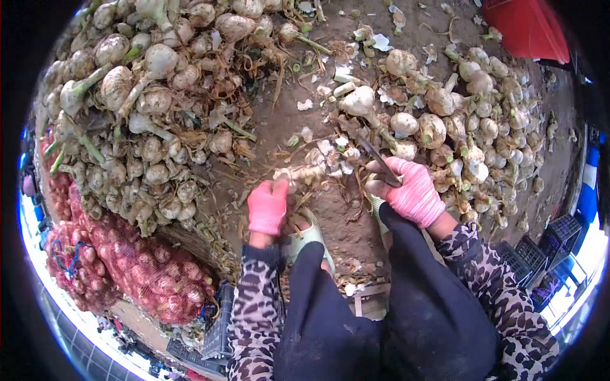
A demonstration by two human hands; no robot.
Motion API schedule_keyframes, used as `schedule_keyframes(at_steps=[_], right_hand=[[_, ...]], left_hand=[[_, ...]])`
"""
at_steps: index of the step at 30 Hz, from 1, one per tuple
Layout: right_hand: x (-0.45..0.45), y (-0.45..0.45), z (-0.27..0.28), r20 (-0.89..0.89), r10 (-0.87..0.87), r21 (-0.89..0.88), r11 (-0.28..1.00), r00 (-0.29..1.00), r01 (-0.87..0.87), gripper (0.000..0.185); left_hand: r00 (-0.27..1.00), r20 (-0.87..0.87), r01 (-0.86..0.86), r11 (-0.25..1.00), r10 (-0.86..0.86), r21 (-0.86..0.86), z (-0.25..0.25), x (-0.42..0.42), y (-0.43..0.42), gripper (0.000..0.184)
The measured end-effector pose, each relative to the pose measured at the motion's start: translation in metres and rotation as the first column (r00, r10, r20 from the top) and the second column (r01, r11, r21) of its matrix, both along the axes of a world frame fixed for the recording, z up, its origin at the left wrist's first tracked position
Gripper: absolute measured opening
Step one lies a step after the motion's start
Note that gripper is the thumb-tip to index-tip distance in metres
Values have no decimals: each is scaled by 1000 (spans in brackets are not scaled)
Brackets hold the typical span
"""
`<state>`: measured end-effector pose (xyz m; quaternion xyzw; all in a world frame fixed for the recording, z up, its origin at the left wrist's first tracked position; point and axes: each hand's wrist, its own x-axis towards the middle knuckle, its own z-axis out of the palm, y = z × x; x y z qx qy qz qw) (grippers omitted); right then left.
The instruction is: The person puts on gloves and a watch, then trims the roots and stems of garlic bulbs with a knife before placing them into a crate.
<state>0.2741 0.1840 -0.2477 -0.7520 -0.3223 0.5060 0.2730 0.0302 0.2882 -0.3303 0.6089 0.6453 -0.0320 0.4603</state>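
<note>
My left hand point(267, 206), in a pink glove, is closed, with blur at its fingers. A pale, smeared garlic point(302, 174) with its stalk reaches from the fingertips; its outline is unclear. In my right hand point(406, 187), also gloved in pink, a knife point(376, 155) is gripped, its dark blade slanting up and left. Just beyond the blade lies a white garlic bulb point(358, 100) with a stalk. A large heap of garlic with stalks point(152, 101) rises to the left. Trimmed-looking bulbs point(483, 127) are spread on the right.
Filled red mesh sacks point(152, 270) lie at lower left. A red container point(527, 28) stands at upper right, and black crates point(540, 251) at lower right. Peelings and cut stalks point(337, 152) litter the dirt floor between my feet point(308, 238) and the piles.
</note>
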Motion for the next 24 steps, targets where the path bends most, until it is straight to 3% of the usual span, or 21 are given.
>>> schedule_keyframes(at_steps=[1,2,3,5,6,7,10,12,13,15,17,19,20,21,23,24], right_hand=[[-2,1,4,12,18,46,999,1000,-19,28],[-3,0,1,47,58,123,990,997,-63,28],[-6,1,2,55,84,177,980,995,-92,31],[-13,5,6,-71,80,145,987,994,-69,31],[-17,6,6,-193,62,119,992,979,-39,32],[-20,5,6,-314,39,88,996,949,-12,33],[-26,5,21,-453,-29,62,996,891,65,36],[-26,2,24,-261,110,269,963,959,-37,38],[-28,0,22,-263,108,265,964,959,-36,38],[-30,-1,16,25,210,461,865,977,-198,40],[-26,-2,18,76,231,467,851,970,-239,47],[-20,-2,24,432,420,231,804,798,-548,55],[-20,-2,26,470,434,230,781,769,-581,52],[-20,-2,29,472,432,230,781,769,-581,52],[-21,-2,33,580,515,128,708,632,-694,43],[-22,-2,33,608,461,175,716,646,-676,46]], left_hand=[[1000,6,6,1000,-6,1,17,7,0,42],[947,250,-144,962,202,-232,31,13,-2,37],[795,414,-220,847,443,-485,44,16,-7,35],[715,578,-79,867,393,-492,62,21,-11,41],[620,644,-62,846,449,-530,74,29,-17,45],[660,640,34,835,394,-549,86,34,-11,54],[551,706,-17,852,444,-523,89,40,-23,65],[459,669,-57,771,584,-634,95,44,-24,71],[461,666,-57,769,586,-637,93,41,-25,71],[446,675,21,747,588,-664,90,38,-25,68],[472,667,26,748,576,-664,99,36,-21,69],[640,644,36,821,419,-570,105,31,-18,68],[758,610,58,908,231,-415,98,31,-19,68],[758,611,59,908,229,-414,96,31,-18,68],[702,698,223,975,-142,-25,94,30,-15,69],[686,724,217,970,-75,-106,86,26,-16,66]])
